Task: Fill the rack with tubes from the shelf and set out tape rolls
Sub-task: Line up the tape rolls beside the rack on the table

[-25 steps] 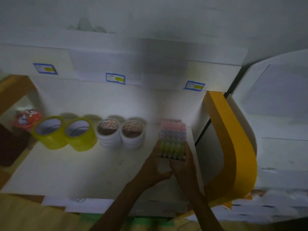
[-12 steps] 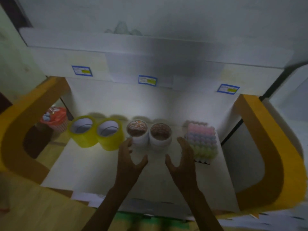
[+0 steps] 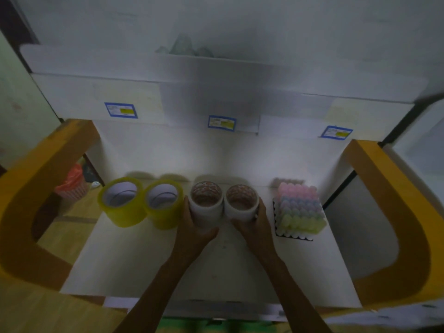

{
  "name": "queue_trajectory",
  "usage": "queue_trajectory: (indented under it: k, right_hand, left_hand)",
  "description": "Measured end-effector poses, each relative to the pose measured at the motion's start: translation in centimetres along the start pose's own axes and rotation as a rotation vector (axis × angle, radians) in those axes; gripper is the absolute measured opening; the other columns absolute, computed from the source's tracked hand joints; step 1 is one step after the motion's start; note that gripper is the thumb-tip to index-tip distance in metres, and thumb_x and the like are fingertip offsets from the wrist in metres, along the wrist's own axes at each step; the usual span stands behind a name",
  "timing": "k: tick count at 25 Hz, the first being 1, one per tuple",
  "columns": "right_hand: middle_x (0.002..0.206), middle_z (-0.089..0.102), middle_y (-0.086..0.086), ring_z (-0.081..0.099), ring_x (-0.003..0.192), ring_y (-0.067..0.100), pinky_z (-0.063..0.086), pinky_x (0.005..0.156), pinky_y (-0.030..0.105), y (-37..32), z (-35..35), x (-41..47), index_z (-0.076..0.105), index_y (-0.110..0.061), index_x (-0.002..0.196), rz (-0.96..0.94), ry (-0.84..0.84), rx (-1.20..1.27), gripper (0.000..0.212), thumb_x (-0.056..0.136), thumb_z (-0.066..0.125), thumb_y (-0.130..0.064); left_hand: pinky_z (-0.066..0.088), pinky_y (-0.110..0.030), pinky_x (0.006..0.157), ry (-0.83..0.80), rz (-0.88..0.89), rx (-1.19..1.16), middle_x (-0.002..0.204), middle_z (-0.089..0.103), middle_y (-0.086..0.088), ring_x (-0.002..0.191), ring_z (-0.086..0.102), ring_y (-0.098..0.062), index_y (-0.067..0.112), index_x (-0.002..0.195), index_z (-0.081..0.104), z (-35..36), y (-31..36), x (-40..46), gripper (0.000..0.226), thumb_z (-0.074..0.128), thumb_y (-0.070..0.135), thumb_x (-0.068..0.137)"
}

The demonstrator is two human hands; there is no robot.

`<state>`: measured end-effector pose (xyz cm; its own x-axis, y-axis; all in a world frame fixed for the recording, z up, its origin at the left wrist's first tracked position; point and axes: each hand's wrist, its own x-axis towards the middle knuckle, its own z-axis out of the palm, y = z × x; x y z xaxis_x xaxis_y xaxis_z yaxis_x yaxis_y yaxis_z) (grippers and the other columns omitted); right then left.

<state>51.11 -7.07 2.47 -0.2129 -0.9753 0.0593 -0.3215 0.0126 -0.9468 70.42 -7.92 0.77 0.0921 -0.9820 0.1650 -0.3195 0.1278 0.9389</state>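
two hands work at the middle of the white tabletop [image 3: 149,267]. the left hand [image 3: 195,227] curls round the left white tape roll [image 3: 206,203], fingers up its left side and thumb at its front. the right hand [image 3: 255,224] holds the right white tape roll [image 3: 241,201] the same way, fingers up its right side; a ring shows on one finger. both white rolls stand on end, side by side and touching, with patterned brown cores facing up.

left of them stand two yellow tape rolls [image 3: 141,203], also on end and touching each other; the nearer one sits just beside the left hand. all four rolls form a row across the tabletop.

right of the right hand, near but apart from it, sits the rack [image 3: 294,235], a dark-edged block packed with tubes [image 3: 299,207]. their rounded caps run in bands: pink at the back, blue-violet in the middle, yellow-green at the front. every slot that can be seen looks filled.

behind the row rises a white shelf [image 3: 216,92] front carrying three blue-bordered labels [image 3: 221,122]. something pale and blurred lies on top of the shelf, too dim to make out. curved yellow-orange frame pieces [image 3: 394,212] flank the tabletop on both sides. through the left gap a red bag [image 3: 72,181] in a basket shows on the floor.
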Motion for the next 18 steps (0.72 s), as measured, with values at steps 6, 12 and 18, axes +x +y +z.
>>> queue_trajectory:
  k: [6, 12, 18]
  right_hand:
    - [0.137, 0.053, -0.006, 0.050, 0.124, 0.005, 0.045, 0.103, 0.037, 0.0, -0.6, 0.5, 0.038, -0.019, 0.143, -0.010, -0.006, 0.004, 0.097, 0.059, 0.082, -0.040]
    - [0.141, 0.049, -0.006, 0.046, 0.127, 0.000, 0.040, 0.103, 0.018, -0.1, -0.6, 0.7, 0.034, -0.018, 0.145, -0.008, -0.031, 0.004, 0.096, 0.064, 0.081, -0.042]
    - [0.144, 0.045, 0.002, 0.044, 0.129, 0.005, 0.037, 0.103, 0.014, 0.2, -0.4, 0.6, 0.025, -0.012, 0.149, -0.018, -0.031, -0.020, 0.103, 0.067, 0.086, -0.027]
  left_hand:
    - [0.038, -0.051, 0.106, 0.024, -0.043, -0.043, 0.145, 0.043, -0.009, 0.133, 0.043, -0.024, 0.014, 0.146, 0.030, 0.4, 0.4, 0.5, 0.095, 0.081, 0.044, 0.071]
    - [0.043, -0.047, 0.102, 0.086, 0.031, -0.061, 0.135, 0.053, 0.000, 0.125, 0.052, -0.015, 0.014, 0.137, 0.042, 0.8, 1.8, 0.7, 0.071, 0.080, 0.028, 0.079]
    - [0.034, -0.042, 0.110, -0.037, -0.133, 0.072, 0.152, 0.031, -0.006, 0.138, 0.035, -0.025, 0.022, 0.151, 0.015, 0.5, 1.8, 0.5, 0.089, 0.073, 0.024, 0.084]
